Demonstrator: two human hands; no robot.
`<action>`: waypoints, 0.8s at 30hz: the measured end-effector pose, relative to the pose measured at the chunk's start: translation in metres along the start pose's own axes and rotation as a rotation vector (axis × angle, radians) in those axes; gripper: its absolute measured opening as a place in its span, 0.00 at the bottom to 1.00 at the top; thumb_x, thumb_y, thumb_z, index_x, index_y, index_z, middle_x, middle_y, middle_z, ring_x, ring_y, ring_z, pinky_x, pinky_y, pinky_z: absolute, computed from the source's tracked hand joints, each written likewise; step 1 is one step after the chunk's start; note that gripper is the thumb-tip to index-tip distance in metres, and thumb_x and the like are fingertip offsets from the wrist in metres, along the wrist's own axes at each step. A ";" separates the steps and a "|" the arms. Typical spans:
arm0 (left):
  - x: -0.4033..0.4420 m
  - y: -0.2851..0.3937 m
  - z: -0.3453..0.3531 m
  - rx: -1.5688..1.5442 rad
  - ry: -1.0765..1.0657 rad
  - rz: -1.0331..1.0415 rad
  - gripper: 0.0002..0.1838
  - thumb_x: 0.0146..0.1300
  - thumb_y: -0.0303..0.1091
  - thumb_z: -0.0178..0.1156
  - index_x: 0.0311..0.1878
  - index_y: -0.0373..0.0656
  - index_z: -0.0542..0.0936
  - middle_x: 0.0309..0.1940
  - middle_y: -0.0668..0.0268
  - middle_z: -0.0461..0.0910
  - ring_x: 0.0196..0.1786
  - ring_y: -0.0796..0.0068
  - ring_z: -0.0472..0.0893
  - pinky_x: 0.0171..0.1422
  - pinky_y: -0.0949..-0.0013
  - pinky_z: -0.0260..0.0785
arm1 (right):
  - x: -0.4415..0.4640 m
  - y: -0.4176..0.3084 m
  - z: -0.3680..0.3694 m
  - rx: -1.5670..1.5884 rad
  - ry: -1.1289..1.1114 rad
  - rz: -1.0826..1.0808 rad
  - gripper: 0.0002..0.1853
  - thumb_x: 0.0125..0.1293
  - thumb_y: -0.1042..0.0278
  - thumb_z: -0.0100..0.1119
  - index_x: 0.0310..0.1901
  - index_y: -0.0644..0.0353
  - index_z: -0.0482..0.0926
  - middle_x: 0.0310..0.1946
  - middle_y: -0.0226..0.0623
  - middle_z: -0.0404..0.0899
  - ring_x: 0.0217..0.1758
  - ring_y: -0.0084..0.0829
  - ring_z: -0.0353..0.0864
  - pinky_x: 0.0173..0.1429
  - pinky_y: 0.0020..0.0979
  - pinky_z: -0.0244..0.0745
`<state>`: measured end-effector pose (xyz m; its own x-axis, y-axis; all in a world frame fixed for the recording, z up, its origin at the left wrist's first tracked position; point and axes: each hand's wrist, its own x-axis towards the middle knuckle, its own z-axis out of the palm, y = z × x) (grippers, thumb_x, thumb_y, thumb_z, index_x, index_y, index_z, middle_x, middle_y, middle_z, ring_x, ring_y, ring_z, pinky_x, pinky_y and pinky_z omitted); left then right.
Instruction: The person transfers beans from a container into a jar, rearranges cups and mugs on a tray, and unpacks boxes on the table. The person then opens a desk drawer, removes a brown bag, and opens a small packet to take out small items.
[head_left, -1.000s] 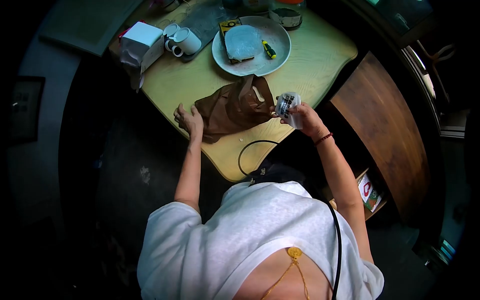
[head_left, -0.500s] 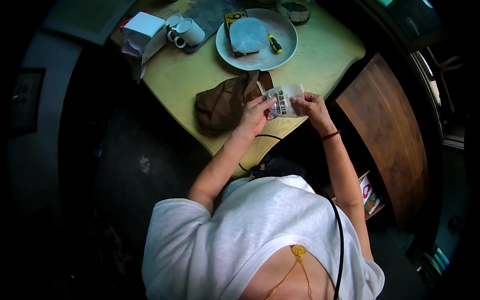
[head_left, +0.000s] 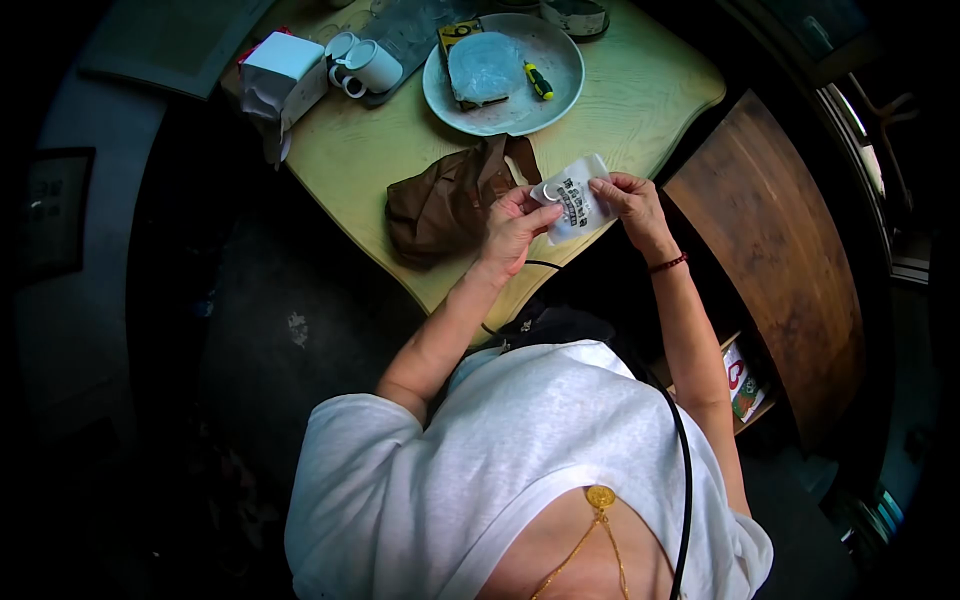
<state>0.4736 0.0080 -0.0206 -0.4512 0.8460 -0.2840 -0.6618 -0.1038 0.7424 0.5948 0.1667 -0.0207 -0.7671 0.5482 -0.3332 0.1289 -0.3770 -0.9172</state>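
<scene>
A small clear plastic bag with dark printed characters (head_left: 577, 203) is held between both hands above the table's right edge. My left hand (head_left: 517, 228) pinches its left side, and my right hand (head_left: 632, 203) grips its upper right corner between thumb and fingers. Just left of and behind my left hand, a crumpled brown bag (head_left: 440, 205) lies on the wooden table (head_left: 345, 180). What the small bag contains is too small to make out.
Farther back is a round plate (head_left: 545, 112) holding a wrapped block (head_left: 487, 70), a yellow-black box (head_left: 457, 37) and a yellow-black tool (head_left: 539, 81). White mugs (head_left: 372, 66) and a white box (head_left: 283, 58) stand at the left. A dark cable hangs over the table corner.
My left hand has moved right from the brown bag's left side and taken hold of the small plastic bag. Between both hands, that bag is now more tilted than half a second ago.
</scene>
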 end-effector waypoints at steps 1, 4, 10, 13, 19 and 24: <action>0.000 0.001 0.002 0.023 0.014 -0.002 0.13 0.55 0.26 0.63 0.45 0.40 0.77 0.38 0.68 0.81 0.38 0.79 0.80 0.46 0.74 0.74 | 0.000 0.000 -0.001 -0.001 0.006 0.000 0.11 0.56 0.63 0.65 0.31 0.64 0.81 0.23 0.26 0.77 0.25 0.17 0.71 0.32 0.19 0.65; -0.002 0.001 0.004 0.042 0.019 -0.017 0.10 0.57 0.28 0.62 0.43 0.40 0.78 0.37 0.67 0.81 0.37 0.79 0.80 0.45 0.74 0.74 | -0.002 -0.002 -0.006 0.004 0.002 -0.002 0.11 0.57 0.63 0.65 0.31 0.64 0.81 0.23 0.26 0.77 0.25 0.17 0.71 0.32 0.19 0.65; -0.004 -0.001 0.009 0.076 0.005 -0.008 0.08 0.61 0.30 0.59 0.42 0.38 0.78 0.35 0.67 0.81 0.37 0.79 0.80 0.45 0.73 0.75 | -0.001 0.000 -0.012 0.018 0.015 0.020 0.10 0.60 0.64 0.62 0.31 0.64 0.81 0.21 0.23 0.76 0.23 0.14 0.68 0.30 0.17 0.62; -0.002 -0.002 0.008 0.103 0.010 0.030 0.08 0.61 0.30 0.59 0.42 0.38 0.78 0.35 0.66 0.81 0.36 0.79 0.80 0.44 0.72 0.75 | -0.003 -0.002 -0.010 0.045 0.015 0.043 0.10 0.60 0.65 0.61 0.30 0.64 0.81 0.20 0.22 0.74 0.21 0.13 0.67 0.28 0.17 0.61; 0.003 -0.008 0.000 0.090 0.065 0.002 0.06 0.62 0.31 0.58 0.39 0.39 0.77 0.35 0.66 0.80 0.35 0.79 0.80 0.42 0.72 0.75 | -0.005 -0.004 -0.011 0.013 0.029 0.082 0.10 0.61 0.65 0.61 0.27 0.63 0.80 0.18 0.22 0.72 0.21 0.13 0.66 0.27 0.17 0.60; 0.005 -0.008 -0.006 0.076 0.126 -0.123 0.17 0.63 0.39 0.58 0.50 0.38 0.73 0.46 0.62 0.77 0.44 0.77 0.78 0.49 0.70 0.72 | -0.005 -0.003 -0.003 0.185 0.078 0.057 0.10 0.60 0.66 0.61 0.25 0.62 0.78 0.18 0.25 0.73 0.20 0.16 0.68 0.25 0.19 0.61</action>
<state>0.4729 0.0097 -0.0314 -0.4440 0.7773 -0.4458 -0.6715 0.0407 0.7399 0.6006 0.1675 -0.0168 -0.7100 0.5755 -0.4058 0.0473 -0.5360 -0.8429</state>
